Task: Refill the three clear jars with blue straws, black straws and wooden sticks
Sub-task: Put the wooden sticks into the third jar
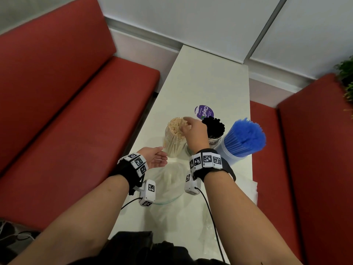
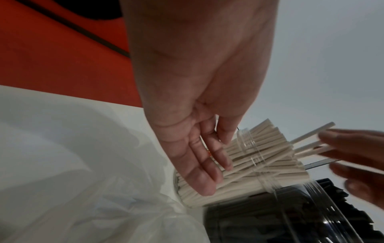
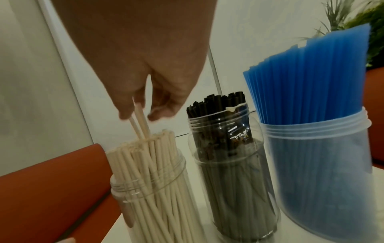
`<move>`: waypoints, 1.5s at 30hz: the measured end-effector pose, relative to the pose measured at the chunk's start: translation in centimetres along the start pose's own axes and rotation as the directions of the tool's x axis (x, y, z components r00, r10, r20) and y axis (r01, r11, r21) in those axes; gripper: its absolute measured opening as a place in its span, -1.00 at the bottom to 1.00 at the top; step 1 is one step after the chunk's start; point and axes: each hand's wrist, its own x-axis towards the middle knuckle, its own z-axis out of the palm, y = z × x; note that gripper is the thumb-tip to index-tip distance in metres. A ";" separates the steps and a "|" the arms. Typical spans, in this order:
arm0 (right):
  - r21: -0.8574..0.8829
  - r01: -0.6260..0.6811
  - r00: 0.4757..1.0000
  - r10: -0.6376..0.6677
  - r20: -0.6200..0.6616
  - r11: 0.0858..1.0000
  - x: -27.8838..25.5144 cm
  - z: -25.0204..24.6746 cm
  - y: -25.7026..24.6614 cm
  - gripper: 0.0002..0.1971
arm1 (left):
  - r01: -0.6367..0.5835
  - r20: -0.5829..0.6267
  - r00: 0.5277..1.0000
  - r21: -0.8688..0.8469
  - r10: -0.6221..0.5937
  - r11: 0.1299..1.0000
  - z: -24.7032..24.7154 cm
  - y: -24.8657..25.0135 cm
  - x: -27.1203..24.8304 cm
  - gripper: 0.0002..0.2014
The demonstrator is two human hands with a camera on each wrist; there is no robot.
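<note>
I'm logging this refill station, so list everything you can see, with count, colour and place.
wooden sticks jar: one, clear, packed with pale sticks, leftmost on the table
black straws jar: one, clear, middle
blue straws jar: one, clear, rightmost
plastic bag: one, clear, crumpled, in front of the jars
sticker: one, purple, behind the jars
table: one, white
benches: two, red, either side
plant: one, green, far right
left hand: open, at the stick jar's side
right hand: pinching a few sticks above that jar
</note>
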 end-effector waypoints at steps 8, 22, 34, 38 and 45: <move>-0.427 0.226 0.974 -0.194 0.118 0.876 -2.4 3.5 0.8 -0.28 | -0.012 -0.042 0.999 0.009 0.013 1.000 -0.2 -0.5 -0.4 -0.67; -0.569 0.215 0.961 -0.070 0.267 0.794 -1.4 4.8 0.6 -0.22 | 0.012 -0.078 0.997 0.077 -0.006 0.997 -1.7 -1.7 -0.9 -0.68; -0.181 0.326 0.942 -0.335 -0.019 0.928 -2.6 1.6 -0.2 -0.63 | -0.068 -0.281 0.944 0.354 0.175 0.933 -1.8 -2.3 -0.3 -0.70; -0.182 0.057 0.997 -0.047 0.056 0.982 -4.8 1.8 2.3 -0.75 | -0.144 -0.077 0.966 0.636 0.248 0.758 -0.2 -2.6 -0.8 -0.71; -0.323 -0.425 0.838 0.503 0.214 0.846 -9.4 3.5 9.4 -0.69 | -0.228 0.214 0.972 0.955 0.091 0.190 4.5 -7.0 -1.4 -0.14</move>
